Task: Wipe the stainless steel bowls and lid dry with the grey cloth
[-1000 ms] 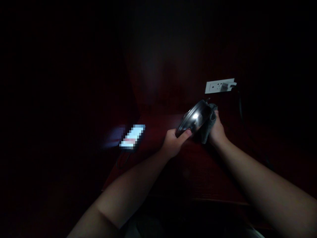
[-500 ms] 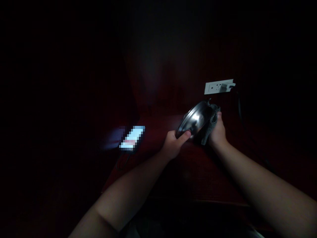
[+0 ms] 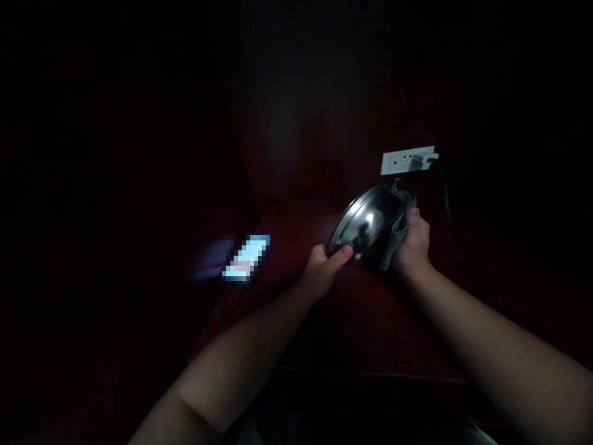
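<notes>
A shiny metal bowl (image 3: 364, 225) is held tilted above the dark red tabletop, its rounded outside towards me. My left hand (image 3: 324, 269) grips its near left rim, thumb on the outer wall and the other fingers hidden behind. A grey cloth (image 3: 399, 228) is bunched against the bowl's right side. My right hand (image 3: 414, 244) is closed on this cloth and presses it to the metal; most of its fingers are hidden from me.
A lit phone (image 3: 246, 258), its screen blurred out, lies left of the bowl with a thin cable by it. Behind the bowl is a white wall socket (image 3: 407, 161) with a plug and dark cord. The table's front edge (image 3: 370, 374) shows faintly; the surroundings are very dark.
My right hand and the cloth have shifted slightly right and turned on the bowl's side. The bowl has tilted a little, and my left hand keeps its hold on the rim.
</notes>
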A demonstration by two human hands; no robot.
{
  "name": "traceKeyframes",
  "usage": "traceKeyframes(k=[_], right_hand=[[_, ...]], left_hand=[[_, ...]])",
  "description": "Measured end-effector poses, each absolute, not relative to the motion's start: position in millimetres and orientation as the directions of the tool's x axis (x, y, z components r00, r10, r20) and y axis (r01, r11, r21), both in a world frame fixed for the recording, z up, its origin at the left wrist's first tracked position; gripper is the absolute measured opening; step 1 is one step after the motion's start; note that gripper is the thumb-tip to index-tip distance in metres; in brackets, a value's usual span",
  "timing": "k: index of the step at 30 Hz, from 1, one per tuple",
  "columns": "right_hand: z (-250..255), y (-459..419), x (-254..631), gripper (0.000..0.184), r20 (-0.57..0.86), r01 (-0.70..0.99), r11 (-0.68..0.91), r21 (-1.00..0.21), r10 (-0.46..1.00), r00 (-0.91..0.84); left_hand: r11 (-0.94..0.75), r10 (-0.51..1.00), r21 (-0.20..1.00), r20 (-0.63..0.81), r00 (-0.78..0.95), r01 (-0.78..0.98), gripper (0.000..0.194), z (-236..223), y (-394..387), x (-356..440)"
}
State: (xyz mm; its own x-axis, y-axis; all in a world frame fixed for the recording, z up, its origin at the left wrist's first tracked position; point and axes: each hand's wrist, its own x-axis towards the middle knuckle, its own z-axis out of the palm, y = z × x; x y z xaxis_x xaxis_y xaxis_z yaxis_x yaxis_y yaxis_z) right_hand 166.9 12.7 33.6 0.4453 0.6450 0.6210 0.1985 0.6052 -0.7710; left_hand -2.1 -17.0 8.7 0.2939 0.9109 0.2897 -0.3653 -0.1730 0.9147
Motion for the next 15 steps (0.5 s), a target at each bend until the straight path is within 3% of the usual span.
traceKeyframes(k=[10,15], right_hand=[[31.4,16.0,164.6,0.053,0.589,0.129,0.607,-0.784,0.661,0.465],[23.0,27.9,165.5,0.050,0.572,-0.022,0.659,-0.751,0.668,0.475]], left_hand=[[-0.170,0.909,0.915,0.289,0.301,-0.367,0.045,9.9,-17.0,-2.4],[-0.123,0.912,0.936,0.238,0.335,-0.330,0.050,15.8,-21.5,-2.3]])
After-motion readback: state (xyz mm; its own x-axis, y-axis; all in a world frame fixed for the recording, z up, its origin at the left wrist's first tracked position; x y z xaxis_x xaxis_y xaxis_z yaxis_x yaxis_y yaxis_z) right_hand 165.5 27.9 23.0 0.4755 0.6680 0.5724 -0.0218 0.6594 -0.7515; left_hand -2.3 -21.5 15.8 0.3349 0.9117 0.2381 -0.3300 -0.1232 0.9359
